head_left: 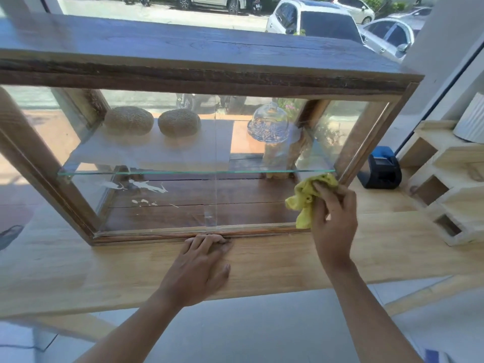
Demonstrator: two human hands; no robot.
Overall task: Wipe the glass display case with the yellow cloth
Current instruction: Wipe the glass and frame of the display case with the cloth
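The left end of the display case (204, 82) runs off the frame's left edge. At right centre, the right hand (334, 218) covers part of the yellow cloth (305, 199) (its far folds cannot be seen). A white ribbed object (471, 121) is cut by the right edge. The jar (277, 158) under the glass shelf (196, 172) is smeared by reflections, its contents unreadable.

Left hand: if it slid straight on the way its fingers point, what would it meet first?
The left hand lies flat on the counter, fingertips already at the display case, so it would meet the bottom wooden rail at once. Whether they touch it is unclear.
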